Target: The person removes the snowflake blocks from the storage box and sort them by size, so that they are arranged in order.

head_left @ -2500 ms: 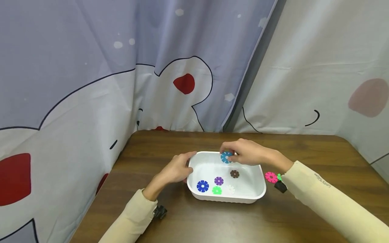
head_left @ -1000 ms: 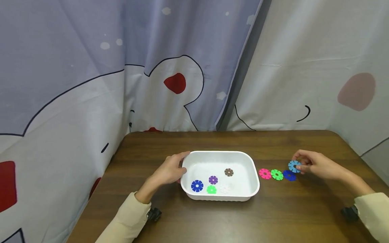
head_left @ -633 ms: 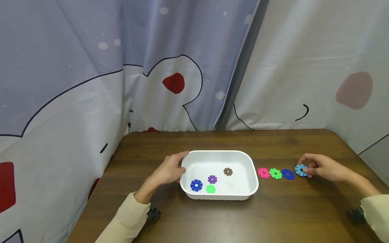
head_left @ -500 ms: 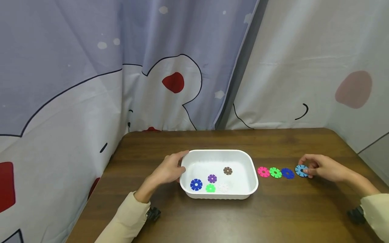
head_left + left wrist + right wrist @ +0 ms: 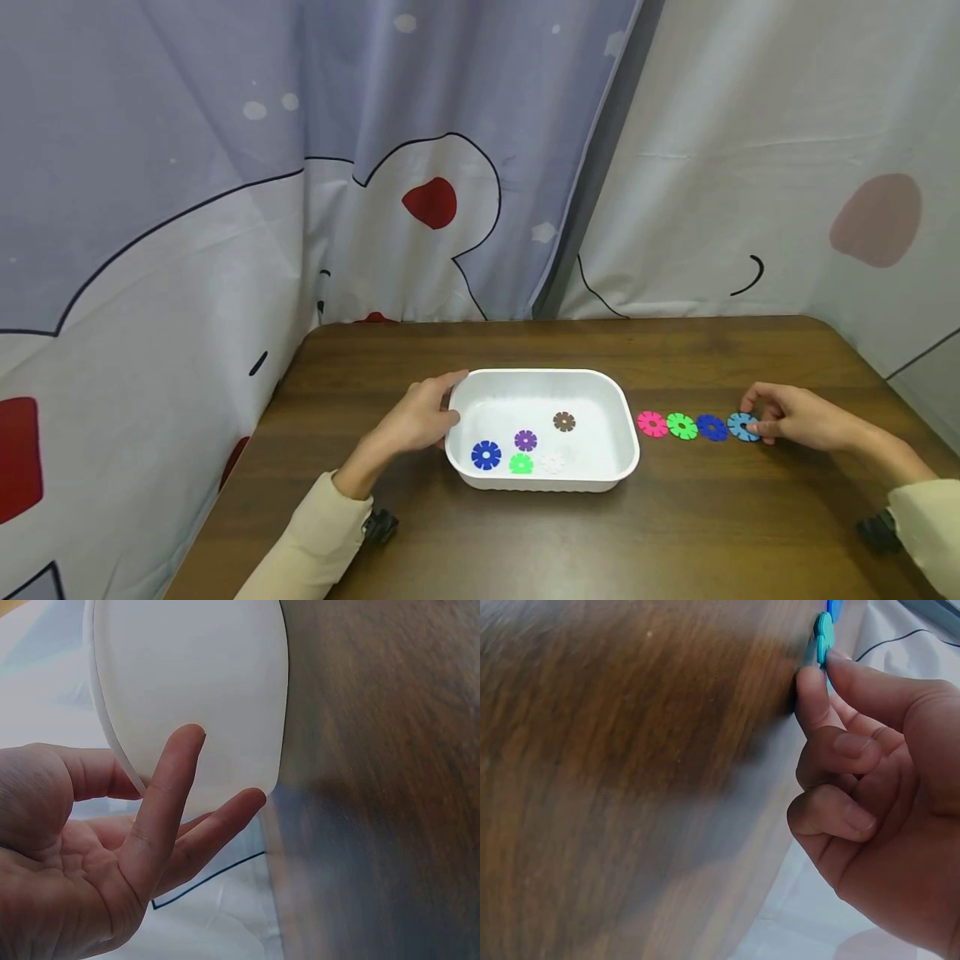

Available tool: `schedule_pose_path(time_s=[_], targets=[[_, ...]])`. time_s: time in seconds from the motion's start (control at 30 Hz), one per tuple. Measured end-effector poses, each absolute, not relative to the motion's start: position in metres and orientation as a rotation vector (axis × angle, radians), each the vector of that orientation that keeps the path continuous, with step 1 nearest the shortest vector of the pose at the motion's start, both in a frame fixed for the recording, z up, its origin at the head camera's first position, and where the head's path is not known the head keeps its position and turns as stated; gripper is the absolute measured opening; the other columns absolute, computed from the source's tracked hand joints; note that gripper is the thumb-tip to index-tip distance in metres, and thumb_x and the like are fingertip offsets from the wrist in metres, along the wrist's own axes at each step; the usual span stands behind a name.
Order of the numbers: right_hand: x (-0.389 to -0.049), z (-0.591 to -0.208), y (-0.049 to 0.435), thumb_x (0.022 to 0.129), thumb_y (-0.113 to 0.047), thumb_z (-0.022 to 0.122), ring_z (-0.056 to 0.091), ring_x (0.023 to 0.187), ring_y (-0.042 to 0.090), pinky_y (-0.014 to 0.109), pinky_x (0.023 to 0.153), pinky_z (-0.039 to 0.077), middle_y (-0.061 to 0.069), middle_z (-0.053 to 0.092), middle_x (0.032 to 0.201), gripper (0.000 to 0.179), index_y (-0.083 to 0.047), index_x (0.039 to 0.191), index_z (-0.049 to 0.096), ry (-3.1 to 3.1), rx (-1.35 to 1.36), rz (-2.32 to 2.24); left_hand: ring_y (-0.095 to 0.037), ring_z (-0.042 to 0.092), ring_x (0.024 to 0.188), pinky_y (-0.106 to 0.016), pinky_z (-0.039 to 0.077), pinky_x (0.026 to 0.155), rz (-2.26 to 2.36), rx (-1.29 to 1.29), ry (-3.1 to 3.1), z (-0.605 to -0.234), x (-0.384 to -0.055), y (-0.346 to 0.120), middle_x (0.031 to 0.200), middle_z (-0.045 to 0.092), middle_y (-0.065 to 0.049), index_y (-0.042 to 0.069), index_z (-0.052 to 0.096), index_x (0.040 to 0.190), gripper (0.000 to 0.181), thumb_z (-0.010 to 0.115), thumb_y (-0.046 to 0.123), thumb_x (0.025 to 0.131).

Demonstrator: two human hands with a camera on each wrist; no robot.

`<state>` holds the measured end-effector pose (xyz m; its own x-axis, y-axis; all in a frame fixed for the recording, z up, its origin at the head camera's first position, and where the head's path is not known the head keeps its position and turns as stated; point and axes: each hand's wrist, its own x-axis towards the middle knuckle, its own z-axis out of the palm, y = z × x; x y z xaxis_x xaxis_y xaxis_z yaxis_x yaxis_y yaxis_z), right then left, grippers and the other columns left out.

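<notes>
At the left end of the white plastic tray [image 5: 547, 485], my left hand [image 5: 420, 414] grips the rim, thumb over it and fingers along the outer wall [image 5: 195, 667]. To the right, my right hand [image 5: 802, 419] pinches a light blue notched plastic disc [image 5: 741, 426] between thumb and index finger, its other fingers curled in the right wrist view. This disc stands at the right end of a row with a pink disc [image 5: 652, 424], a green disc [image 5: 682, 427] and a dark blue disc [image 5: 712, 427], its left edge right at the dark blue one.
Inside the tray lie a blue disc [image 5: 486, 455], a purple disc [image 5: 526, 440], a light green disc [image 5: 521, 463], a brown disc [image 5: 564, 422] and a pale white disc [image 5: 553, 462]. The brown wooden table [image 5: 525, 550] ends at the back against printed curtains [image 5: 420, 275].
My right hand has carried the light blue disc from over the tray to the right end of the row, lowering it beside the dark blue disc. My left hand keeps its grip on the tray.
</notes>
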<state>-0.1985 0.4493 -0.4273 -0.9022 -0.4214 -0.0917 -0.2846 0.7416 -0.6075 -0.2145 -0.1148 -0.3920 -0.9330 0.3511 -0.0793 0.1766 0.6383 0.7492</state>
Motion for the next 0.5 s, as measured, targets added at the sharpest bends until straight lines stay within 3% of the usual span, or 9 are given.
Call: schedule_pose_path(time_s=[0.5], targets=[[-0.205,-0.392,0.413,0.103,-0.020,0.068,0.043,0.059,0.005,0.026,0.053,0.038,-0.005,0.047,0.071,0.025,-0.003,0.121,0.063,2.818,-0.479,-0.813,-0.019,0.066,0.053,-0.043,0.063,0.052,1.165,0.427,2.644,-0.392,-0.214,-0.114,0.135,0.065,-0.030,0.000,0.046,0.158,0.066,0.063,-0.006,0.094]])
